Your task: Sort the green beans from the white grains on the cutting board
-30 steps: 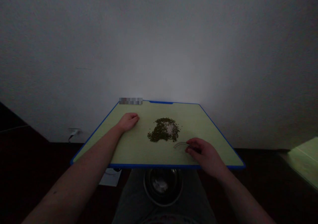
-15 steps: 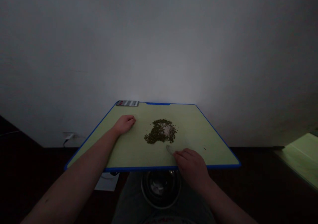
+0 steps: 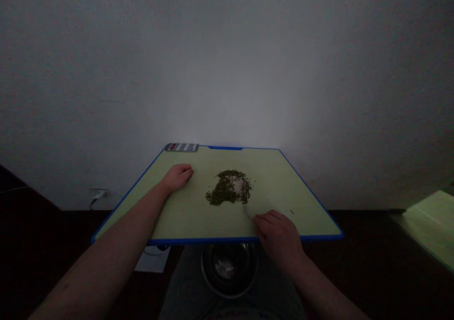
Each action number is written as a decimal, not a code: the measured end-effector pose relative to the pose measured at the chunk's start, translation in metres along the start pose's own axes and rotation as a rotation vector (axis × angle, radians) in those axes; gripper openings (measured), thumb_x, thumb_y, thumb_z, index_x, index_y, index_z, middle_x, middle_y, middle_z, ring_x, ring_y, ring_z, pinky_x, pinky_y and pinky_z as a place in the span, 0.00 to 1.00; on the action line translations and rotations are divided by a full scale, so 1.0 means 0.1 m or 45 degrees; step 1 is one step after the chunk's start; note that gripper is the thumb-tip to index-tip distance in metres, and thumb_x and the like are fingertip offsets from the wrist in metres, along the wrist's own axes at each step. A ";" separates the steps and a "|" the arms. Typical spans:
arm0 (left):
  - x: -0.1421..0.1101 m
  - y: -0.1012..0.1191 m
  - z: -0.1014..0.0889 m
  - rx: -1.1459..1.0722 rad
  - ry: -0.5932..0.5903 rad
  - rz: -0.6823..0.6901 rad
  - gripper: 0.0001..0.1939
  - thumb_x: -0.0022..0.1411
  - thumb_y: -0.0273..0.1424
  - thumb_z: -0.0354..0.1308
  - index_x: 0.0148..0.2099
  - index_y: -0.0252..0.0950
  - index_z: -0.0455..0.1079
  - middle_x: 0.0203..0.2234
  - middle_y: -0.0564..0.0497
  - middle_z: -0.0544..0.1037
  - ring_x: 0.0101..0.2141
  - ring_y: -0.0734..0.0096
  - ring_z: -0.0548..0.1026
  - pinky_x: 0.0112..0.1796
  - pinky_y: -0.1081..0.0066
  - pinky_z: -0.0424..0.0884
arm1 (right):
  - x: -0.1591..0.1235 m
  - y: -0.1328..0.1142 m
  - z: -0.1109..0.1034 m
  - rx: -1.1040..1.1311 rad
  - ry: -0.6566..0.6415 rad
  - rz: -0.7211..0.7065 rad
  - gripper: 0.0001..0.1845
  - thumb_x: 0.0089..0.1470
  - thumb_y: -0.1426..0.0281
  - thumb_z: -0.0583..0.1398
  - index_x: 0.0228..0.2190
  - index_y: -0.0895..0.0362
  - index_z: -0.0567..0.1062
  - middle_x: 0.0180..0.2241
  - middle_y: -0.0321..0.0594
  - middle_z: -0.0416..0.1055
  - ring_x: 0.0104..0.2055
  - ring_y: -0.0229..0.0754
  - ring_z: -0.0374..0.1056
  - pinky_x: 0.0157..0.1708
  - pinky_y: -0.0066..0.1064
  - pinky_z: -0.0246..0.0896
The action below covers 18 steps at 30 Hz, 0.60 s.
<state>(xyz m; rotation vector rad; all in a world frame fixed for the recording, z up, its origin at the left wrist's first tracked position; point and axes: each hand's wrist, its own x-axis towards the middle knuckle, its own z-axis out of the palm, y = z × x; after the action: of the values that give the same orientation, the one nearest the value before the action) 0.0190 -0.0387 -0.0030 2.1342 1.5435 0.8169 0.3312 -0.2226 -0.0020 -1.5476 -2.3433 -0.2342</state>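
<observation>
A pile of small dark green, bean-like grains (image 3: 223,190) lies on the pale table top (image 3: 198,223), with a patch of whitish grains (image 3: 237,185) on its right side. My right hand (image 3: 278,232) is near the front edge, fingers pinched on a clear, curved plastic protractor (image 3: 248,211). Its far end reaches the lower right of the pile; the rest is hidden by my fingers. To the left of the pile my left hand (image 3: 179,177) rests on the table, apart from the grains. Its fingers are curled closed, with nothing showing in them.
A phone (image 3: 181,147) lies at the table's back left corner. A small brown sliver (image 3: 292,212) is right of my right hand. Below the front edge a metal bowl (image 3: 230,270) sits between my legs. A wall rises behind the table; a plug (image 3: 100,195) is at left.
My right hand has swung left and turned, bringing the protractor toward the pile's lower right, and has uncovered the brown sliver. Lately it shifted slightly right. My left hand stays resting.
</observation>
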 end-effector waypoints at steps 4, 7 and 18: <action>0.00 -0.01 0.00 -0.017 -0.005 -0.002 0.14 0.51 0.37 0.45 0.20 0.35 0.60 0.13 0.56 0.61 0.20 0.74 0.60 0.23 0.74 0.54 | 0.01 0.02 -0.01 -0.013 -0.015 0.018 0.10 0.50 0.75 0.57 0.34 0.55 0.76 0.34 0.39 0.75 0.36 0.42 0.65 0.38 0.32 0.57; -0.01 -0.01 -0.01 -0.010 0.003 0.000 0.14 0.51 0.37 0.45 0.20 0.35 0.60 0.13 0.56 0.61 0.20 0.74 0.60 0.23 0.74 0.54 | 0.00 0.04 0.00 -0.018 -0.016 0.044 0.10 0.50 0.75 0.57 0.34 0.55 0.76 0.34 0.39 0.75 0.37 0.42 0.65 0.38 0.32 0.57; -0.04 -0.02 -0.03 -0.002 -0.001 0.024 0.14 0.52 0.37 0.44 0.19 0.36 0.58 0.13 0.56 0.59 0.21 0.74 0.60 0.22 0.74 0.54 | 0.01 0.06 -0.02 -0.054 0.007 0.098 0.11 0.53 0.73 0.54 0.32 0.54 0.77 0.32 0.40 0.75 0.36 0.41 0.66 0.37 0.31 0.57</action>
<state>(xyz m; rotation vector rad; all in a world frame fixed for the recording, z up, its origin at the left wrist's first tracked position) 0.0152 -0.0416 -0.0027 2.1507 1.5236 0.8231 0.3366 -0.2196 -0.0003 -1.6509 -2.2830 -0.2715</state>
